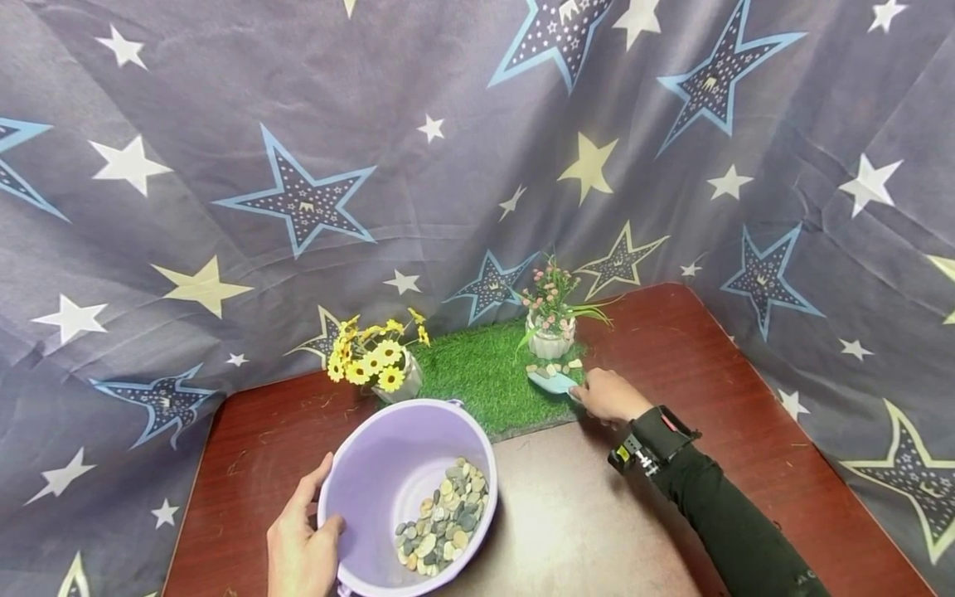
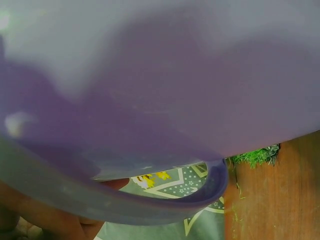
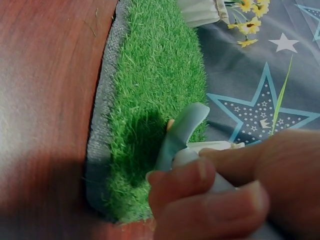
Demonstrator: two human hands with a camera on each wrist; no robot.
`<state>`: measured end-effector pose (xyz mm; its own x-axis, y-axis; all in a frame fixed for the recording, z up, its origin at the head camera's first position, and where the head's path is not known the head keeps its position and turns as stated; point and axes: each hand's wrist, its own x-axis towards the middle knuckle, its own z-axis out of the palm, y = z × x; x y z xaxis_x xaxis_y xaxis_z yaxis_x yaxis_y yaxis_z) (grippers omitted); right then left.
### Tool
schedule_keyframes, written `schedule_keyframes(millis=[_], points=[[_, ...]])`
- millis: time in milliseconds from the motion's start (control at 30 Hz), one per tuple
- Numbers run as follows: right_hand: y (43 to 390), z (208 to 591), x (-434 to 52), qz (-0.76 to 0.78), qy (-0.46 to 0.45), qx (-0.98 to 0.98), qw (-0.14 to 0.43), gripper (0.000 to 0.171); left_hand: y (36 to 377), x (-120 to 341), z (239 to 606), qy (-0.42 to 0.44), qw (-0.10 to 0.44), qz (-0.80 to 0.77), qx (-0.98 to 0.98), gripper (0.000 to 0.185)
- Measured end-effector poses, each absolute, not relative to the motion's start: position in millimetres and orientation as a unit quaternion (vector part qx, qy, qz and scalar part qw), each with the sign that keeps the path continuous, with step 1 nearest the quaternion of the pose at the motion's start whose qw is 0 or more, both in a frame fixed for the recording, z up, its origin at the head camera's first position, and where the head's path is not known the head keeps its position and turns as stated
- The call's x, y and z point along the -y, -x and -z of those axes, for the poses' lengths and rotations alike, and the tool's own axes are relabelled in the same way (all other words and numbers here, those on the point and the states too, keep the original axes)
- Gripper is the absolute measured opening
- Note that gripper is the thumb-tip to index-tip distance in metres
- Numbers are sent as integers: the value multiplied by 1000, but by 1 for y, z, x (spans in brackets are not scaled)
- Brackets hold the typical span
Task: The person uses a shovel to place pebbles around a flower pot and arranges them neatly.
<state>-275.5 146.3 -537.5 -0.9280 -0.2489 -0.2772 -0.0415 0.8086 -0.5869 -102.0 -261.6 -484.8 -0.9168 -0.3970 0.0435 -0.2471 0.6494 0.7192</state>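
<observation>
Cloth (image 1: 418,66) backs a seemingly wooden table (image 1: 269,448); left hand (image 1: 302,535) grips bucket (image 1: 373,477), right hand (image 1: 612,396) trowel (image 1: 550,383).

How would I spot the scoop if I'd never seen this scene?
Start at the green turf on the table and follow it to its right end in the head view, where a white pot of pink flowers stands. Just in front of that pot, the right hand grips the scoop: small and light blue, unlike the big purple bucket in the left hand.

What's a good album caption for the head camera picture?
Left hand grips a purple bucket of pebbles; right hand holds a blue scoop over grass.
</observation>
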Motion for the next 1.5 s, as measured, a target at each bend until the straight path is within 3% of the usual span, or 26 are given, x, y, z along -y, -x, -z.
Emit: schedule_keyframes(millis=[167, 500, 867, 1500], points=[[276, 530, -145, 289, 92, -936, 176, 46, 102, 261, 484, -179, 97, 382, 902, 81], [288, 526, -141, 330, 92, -904, 254, 42, 98, 265, 485, -192, 97, 398, 892, 83], [292, 522, -148, 358, 101, -877, 303, 40, 99, 261, 486, -197, 108, 400, 888, 81], [301, 517, -155, 341, 125, -879, 310, 43, 102, 258, 486, -195, 106, 416, 882, 82]])
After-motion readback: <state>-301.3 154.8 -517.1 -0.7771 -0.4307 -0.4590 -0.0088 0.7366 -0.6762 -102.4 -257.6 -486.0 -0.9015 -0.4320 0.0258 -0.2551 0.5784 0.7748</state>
